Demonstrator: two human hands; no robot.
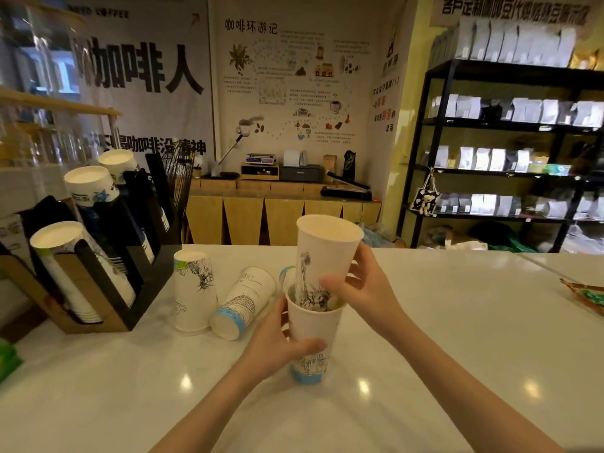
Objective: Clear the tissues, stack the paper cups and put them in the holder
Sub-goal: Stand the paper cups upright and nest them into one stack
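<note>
My left hand point(277, 341) grips the lower white paper cup point(312, 338) at frame centre; my right hand point(359, 289) grips the upper white printed cup point(327, 253), partly nested — axes near vertical, slightly misaligned. Black cup holder point(98, 276) lies left.

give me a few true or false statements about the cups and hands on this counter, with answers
1. The right hand holds the upper cup, partly slid into the lower cup. True.
2. The left hand lies flat on the counter. False: it grips the lower cup.
3. One loose cup lies on its side. True.
4. The cup holder is empty. False: it holds stacks of cups.
5. An upside-down cup stands beside the holder. True.
</note>
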